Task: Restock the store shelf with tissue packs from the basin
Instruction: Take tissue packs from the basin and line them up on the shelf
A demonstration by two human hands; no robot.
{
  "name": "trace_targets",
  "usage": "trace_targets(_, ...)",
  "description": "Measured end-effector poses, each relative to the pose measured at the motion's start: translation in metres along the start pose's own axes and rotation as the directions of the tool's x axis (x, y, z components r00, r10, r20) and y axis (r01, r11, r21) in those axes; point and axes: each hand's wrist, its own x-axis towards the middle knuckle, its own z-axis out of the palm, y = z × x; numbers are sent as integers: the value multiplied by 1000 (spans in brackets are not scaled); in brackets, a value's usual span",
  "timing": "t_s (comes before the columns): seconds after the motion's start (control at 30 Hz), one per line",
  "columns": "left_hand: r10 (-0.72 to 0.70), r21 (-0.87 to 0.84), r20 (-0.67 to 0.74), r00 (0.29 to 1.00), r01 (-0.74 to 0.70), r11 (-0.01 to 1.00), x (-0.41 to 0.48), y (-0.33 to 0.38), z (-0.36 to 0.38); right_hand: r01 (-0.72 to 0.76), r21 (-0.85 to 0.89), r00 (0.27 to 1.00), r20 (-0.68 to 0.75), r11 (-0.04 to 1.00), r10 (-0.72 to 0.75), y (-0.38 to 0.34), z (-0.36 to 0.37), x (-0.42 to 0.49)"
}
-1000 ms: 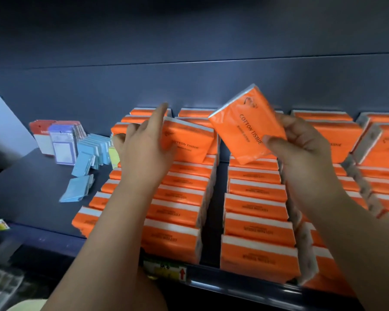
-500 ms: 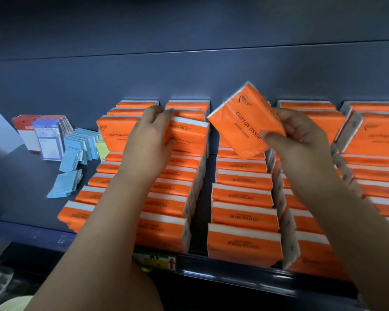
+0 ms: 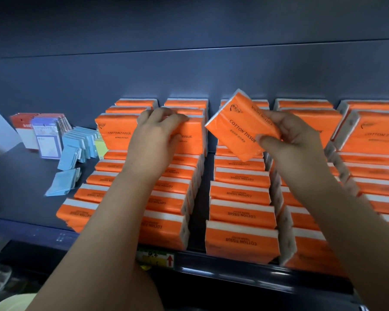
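Two hands outstretched, left (image 3: 153, 142) gripping upright pack (image 3: 193, 145), right (image 3: 294, 142) pinching tilted pack (image 3: 236, 126)

Orange rectangular tissue packs (image 3: 240, 212): smooth plastic film, faint sheen. Dark blue-grey shelf board (image 3: 20, 176): matt, smooth. Dark front rail (image 3: 234, 273): glossy, reflective.

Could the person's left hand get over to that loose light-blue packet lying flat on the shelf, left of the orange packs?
Probably yes. The left hand would first have to let go of the upright tissue pack, but the light-blue packet lies uncovered on the shelf, off to its left.
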Motion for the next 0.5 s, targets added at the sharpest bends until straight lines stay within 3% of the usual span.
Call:
trace_targets(0.3,-67,-25,-25,997,66,997,0,0,-4,27,-146,1000,5,989,-26,8,1,6)
trace_targets(0.5,-39,16,-135,990,42,999,0,49,-18,102,-252,995,47,962,-93,12,-2,10)
